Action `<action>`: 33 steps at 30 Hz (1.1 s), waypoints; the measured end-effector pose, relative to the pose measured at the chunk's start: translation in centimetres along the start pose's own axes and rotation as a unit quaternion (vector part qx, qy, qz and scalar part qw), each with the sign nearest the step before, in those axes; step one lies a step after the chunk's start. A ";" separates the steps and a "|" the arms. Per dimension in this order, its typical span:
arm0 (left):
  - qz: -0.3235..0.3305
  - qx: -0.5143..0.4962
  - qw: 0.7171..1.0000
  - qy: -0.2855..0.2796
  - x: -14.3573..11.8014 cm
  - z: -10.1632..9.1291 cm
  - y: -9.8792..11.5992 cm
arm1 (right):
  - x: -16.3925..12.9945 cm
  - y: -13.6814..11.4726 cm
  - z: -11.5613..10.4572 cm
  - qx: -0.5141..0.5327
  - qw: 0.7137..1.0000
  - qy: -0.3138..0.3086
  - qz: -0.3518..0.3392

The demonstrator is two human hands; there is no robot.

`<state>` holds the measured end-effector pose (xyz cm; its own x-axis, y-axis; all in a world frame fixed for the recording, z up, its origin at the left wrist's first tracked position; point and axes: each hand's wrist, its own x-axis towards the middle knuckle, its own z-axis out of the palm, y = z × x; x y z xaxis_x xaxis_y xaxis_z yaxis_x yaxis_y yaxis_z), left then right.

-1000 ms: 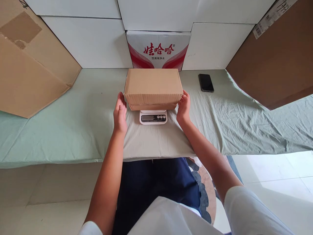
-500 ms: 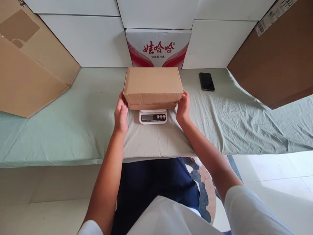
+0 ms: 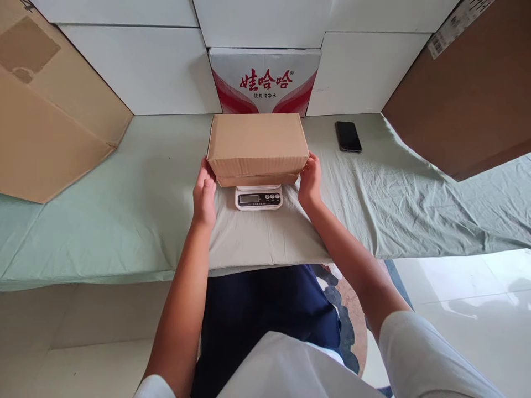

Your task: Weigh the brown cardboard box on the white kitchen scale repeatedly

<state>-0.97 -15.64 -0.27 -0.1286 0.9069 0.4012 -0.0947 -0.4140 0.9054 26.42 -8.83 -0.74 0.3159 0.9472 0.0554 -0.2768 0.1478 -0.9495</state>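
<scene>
A brown cardboard box (image 3: 256,138) rests on, or just above, a white kitchen scale (image 3: 259,205); the exact contact is hidden. Only the front of the scale shows, with its small grey display and a row of round buttons. My left hand (image 3: 204,193) grips the box at its left side, thumb toward me and fingers partly hidden along the side. On the opposite side my right hand (image 3: 310,179) holds the box near its front right corner, with the fingertips out of sight behind the cardboard.
A black phone (image 3: 348,136) lies on the green cloth (image 3: 166,210) to the right. Behind stands a white and red carton (image 3: 266,83) against white panels (image 3: 141,69). Large cardboard sheets flank the table at left (image 3: 62,127) and right (image 3: 460,105).
The view has shifted slightly. Both hands stay on the sides of the box, and the box keeps its place over the scale.
</scene>
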 end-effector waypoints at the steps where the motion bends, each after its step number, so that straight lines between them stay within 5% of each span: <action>1: 0.000 -0.001 1.000 -0.001 0.0 0.0 0.1 | -0.1 -0.1 0.0 -0.001 1.000 -0.002 -0.001; 25: -0.006 0.020 1.000 -0.011 -0.3 0.3 0.8 | -1.5 -1.8 0.9 0.026 0.999 -0.037 -0.013; 33: -0.006 0.037 0.999 -0.017 -0.4 0.7 1.4 | -2.5 -1.8 0.5 -0.004 0.995 -0.077 -0.064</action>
<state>-0.34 -16.49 0.91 -0.0948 0.9141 0.3942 -0.0223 -0.3978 0.9172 25.65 -11.30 1.02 0.2055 0.9530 0.2224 -0.2359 0.2688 -0.9339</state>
